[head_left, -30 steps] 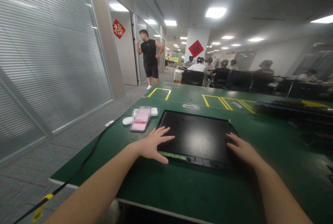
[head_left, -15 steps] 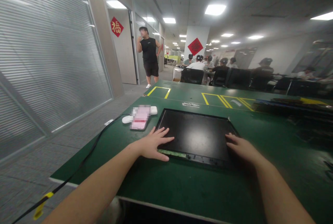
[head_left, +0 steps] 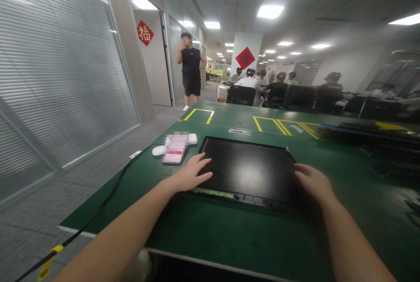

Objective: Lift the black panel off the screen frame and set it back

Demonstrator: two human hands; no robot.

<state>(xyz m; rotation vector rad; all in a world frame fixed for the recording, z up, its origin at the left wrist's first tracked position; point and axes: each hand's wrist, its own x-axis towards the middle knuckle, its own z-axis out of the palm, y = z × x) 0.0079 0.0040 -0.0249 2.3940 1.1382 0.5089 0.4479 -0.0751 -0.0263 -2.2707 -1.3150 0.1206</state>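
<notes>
A flat black screen panel (head_left: 249, 170) lies face up on the green table (head_left: 229, 238), with a strip of circuit board along its near edge. My left hand (head_left: 190, 175) rests at the panel's near left corner, fingers spread and open, touching its edge. My right hand (head_left: 313, 181) sits at the panel's right edge, fingers loosely extended, holding nothing.
A pink phone (head_left: 175, 148) on a white power bank lies left of the panel, its black cable (head_left: 108, 199) running off the table's left edge. Dark stacked parts (head_left: 370, 137) fill the right. A person in black (head_left: 190, 72) stands in the corridor; seated people work behind.
My right hand slid from the panel's near right corner outward to its right edge. My left hand shifted slightly left, thumb now off the near edge. The person in the corridor raised a hand to the face.
</notes>
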